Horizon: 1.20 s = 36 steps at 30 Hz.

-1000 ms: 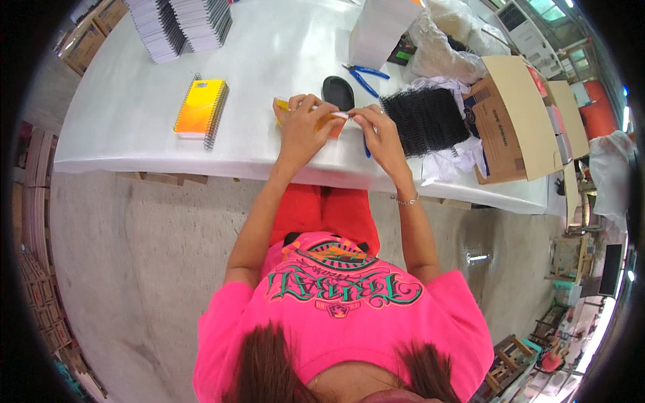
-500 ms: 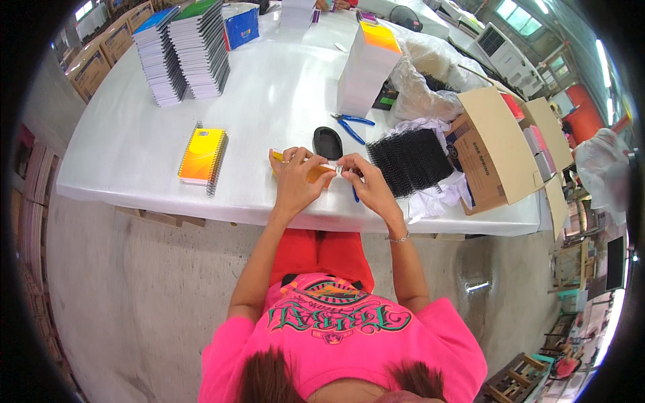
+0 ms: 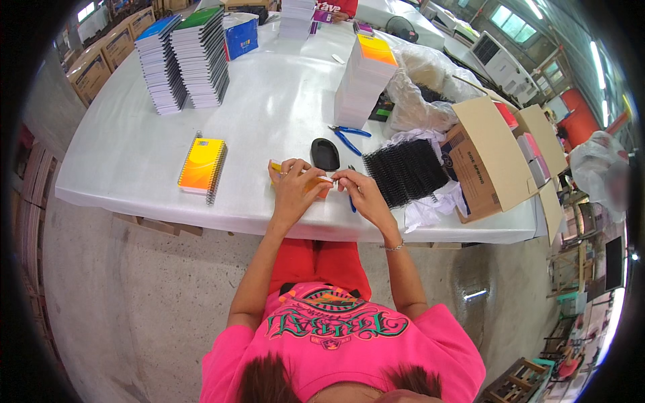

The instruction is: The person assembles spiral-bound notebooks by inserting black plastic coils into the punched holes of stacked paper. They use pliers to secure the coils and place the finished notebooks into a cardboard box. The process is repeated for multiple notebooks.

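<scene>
From the head view, a small orange-and-yellow notebook (image 3: 310, 183) is held at the near edge of the white table (image 3: 269, 114), and everything is placed from it here. The left hand (image 3: 293, 187) is laid over the notebook's left part, fingers curled down and closed on it, so most of the cover is hidden. The right hand (image 3: 359, 191) is met just to the notebook's right, its fingertips pinched against the right edge; whether something thin is gripped between them cannot be told. A blue-handled tool (image 3: 351, 201) is glimpsed under the right hand, touching or nearly touching it. Just beyond the notebook a black oval object (image 3: 325, 154) is seen, and beyond that, slightly right, blue-handled pliers (image 3: 349, 138) are lying flat. To the notebook's right a bundle of black spiral coils (image 3: 405, 172) is spread on white wrapping, with an open cardboard box (image 3: 487, 158) farther right still. To the notebook's left, well apart, a finished spiral-bound notebook (image 3: 201, 165) with an orange-yellow cover is lying flat. Far beyond the held notebook, to the left, two tall stacks of bound notebooks (image 3: 185, 59) are stood, and far beyond to the right a white stack of unbound pads (image 3: 364, 80) is topped in orange.
</scene>
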Each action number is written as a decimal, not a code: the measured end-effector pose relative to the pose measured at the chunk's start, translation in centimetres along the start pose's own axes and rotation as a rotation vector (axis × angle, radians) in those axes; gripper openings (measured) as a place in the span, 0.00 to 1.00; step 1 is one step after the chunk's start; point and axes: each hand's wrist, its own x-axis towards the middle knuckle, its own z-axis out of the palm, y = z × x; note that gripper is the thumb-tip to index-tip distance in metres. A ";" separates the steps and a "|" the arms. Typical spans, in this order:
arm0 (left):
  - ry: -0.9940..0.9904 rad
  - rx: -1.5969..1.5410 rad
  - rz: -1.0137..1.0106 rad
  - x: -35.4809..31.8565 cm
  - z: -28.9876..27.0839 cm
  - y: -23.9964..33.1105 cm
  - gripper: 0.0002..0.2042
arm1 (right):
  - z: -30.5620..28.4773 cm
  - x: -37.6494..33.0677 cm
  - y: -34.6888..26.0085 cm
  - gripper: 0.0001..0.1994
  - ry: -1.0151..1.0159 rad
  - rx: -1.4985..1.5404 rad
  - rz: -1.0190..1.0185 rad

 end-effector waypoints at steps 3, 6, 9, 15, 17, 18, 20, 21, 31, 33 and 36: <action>0.000 -0.015 -0.006 -0.1 0.1 -0.1 0.12 | -0.2 -0.1 -0.2 0.10 -0.020 -0.002 0.028; 0.006 -0.018 0.001 -0.2 0.1 -0.1 0.12 | -0.2 -0.2 -0.3 0.09 -0.044 -0.047 0.017; 0.005 -0.014 -0.006 -0.3 0.1 -0.2 0.12 | -0.3 -0.1 -1.2 0.09 -0.080 -0.100 0.022; -0.025 0.009 -0.012 -0.3 0.2 -0.2 0.12 | 0.1 -0.1 0.7 0.10 -0.034 -0.107 -0.115; -0.033 0.021 -0.013 -0.3 0.3 -0.2 0.13 | 0.6 -0.2 0.9 0.10 0.031 -0.080 -0.157; -0.034 0.033 -0.016 -0.3 0.2 -0.2 0.14 | 0.6 -0.2 0.4 0.09 0.021 -0.072 -0.101; -0.038 0.059 -0.024 -0.4 0.1 -0.2 0.15 | 0.4 -0.2 -0.7 0.10 0.001 -0.057 0.011; -0.038 0.064 -0.018 -0.3 0.1 0.0 0.15 | 0.3 -0.2 -0.2 0.09 0.006 -0.088 -0.055; -0.049 0.106 -0.009 -0.2 -0.5 0.8 0.15 | 0.9 0.4 -0.2 0.08 0.123 -0.211 -0.183; -0.060 0.100 -0.011 -0.2 -0.8 1.0 0.14 | 1.1 0.4 -0.3 0.08 0.136 -0.199 -0.188; -0.103 0.106 -0.023 -0.1 -1.2 1.2 0.16 | 1.0 0.7 0.8 0.08 0.122 -0.233 -0.243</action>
